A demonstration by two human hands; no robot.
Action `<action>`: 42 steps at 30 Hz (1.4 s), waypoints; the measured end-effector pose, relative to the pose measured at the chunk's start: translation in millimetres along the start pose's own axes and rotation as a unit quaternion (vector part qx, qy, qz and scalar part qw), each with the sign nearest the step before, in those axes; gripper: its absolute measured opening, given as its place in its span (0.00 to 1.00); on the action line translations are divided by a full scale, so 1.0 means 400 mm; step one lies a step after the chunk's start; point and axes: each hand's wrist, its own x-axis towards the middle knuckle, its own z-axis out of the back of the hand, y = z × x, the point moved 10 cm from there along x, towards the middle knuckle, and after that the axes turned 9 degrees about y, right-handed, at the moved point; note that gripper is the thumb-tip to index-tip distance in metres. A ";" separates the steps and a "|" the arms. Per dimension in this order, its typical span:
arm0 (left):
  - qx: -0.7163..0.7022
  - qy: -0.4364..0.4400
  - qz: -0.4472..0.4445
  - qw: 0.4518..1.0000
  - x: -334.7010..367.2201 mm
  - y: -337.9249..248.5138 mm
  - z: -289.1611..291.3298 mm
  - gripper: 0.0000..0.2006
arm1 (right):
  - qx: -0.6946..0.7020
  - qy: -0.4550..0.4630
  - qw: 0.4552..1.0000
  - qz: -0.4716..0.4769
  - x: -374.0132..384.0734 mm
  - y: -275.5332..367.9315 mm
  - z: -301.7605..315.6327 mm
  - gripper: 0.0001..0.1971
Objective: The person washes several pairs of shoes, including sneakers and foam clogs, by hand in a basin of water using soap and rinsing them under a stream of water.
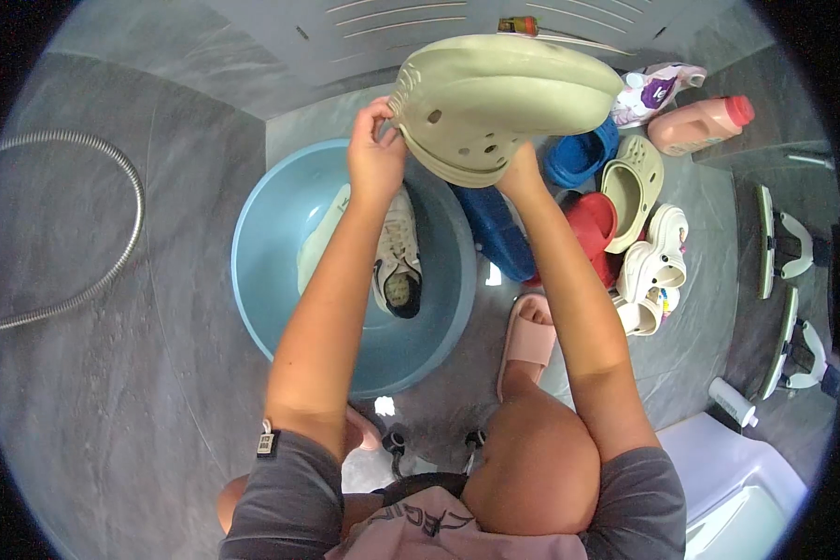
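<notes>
A pale green clog [504, 98] is held up above the far right side of a blue basin [252, 289], its sole edge turned upward. My left hand [377, 154] grips the clog's left end, thumb and fingers closed on its edge. Up behind the clog's right side reaches my right hand [523, 171]; its fingers are hidden by the clog, which it appears to hold. Inside the basin lies a white sneaker [399, 238] with a dark opening. A pale shape next to it is partly covered by my left forearm.
Right of the basin are blue clogs [583, 154], a red clog [590, 224], another pale green clog [633, 191] and white clogs [658, 252]. Behind them stand a pink bottle [695, 126] and a white-purple pouch [651, 93]. A metal shower hose [135, 215] hangs at left.
</notes>
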 end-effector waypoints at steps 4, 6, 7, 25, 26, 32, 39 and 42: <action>-0.001 -0.017 0.006 1.000 -0.014 -0.005 0.021 0.17 | -0.023 0.013 1.000 0.002 0.001 0.006 -0.019 0.18; 0.008 -0.030 0.020 0.999 -0.022 -0.003 0.037 0.18 | -0.026 -0.003 1.000 0.017 -0.002 0.021 -0.026 0.18; 0.015 -0.034 0.007 0.999 -0.026 -0.008 0.046 0.17 | -0.012 -0.005 1.000 0.009 -0.002 0.026 -0.030 0.18; 0.153 -0.472 0.263 0.828 -0.779 0.175 0.643 0.09 | 0.362 0.429 0.759 -0.331 -0.427 0.043 -0.825 0.37; 0.156 -0.475 0.303 0.811 -0.814 0.199 0.676 0.11 | 0.362 0.457 0.726 -0.364 -0.442 0.062 -0.833 0.36; 0.390 -0.324 0.512 0.694 -0.691 0.152 0.555 0.19 | 0.359 0.378 0.777 -0.352 -0.351 0.016 -0.695 0.30; 0.618 -0.298 0.361 0.632 -0.612 0.047 0.468 0.22 | 0.504 0.182 0.773 -0.340 -0.210 -0.005 -0.477 0.20; 0.577 -0.350 0.377 0.634 -0.634 0.067 0.472 0.24 | 0.491 0.055 0.831 -0.254 -0.166 -0.096 -0.266 0.19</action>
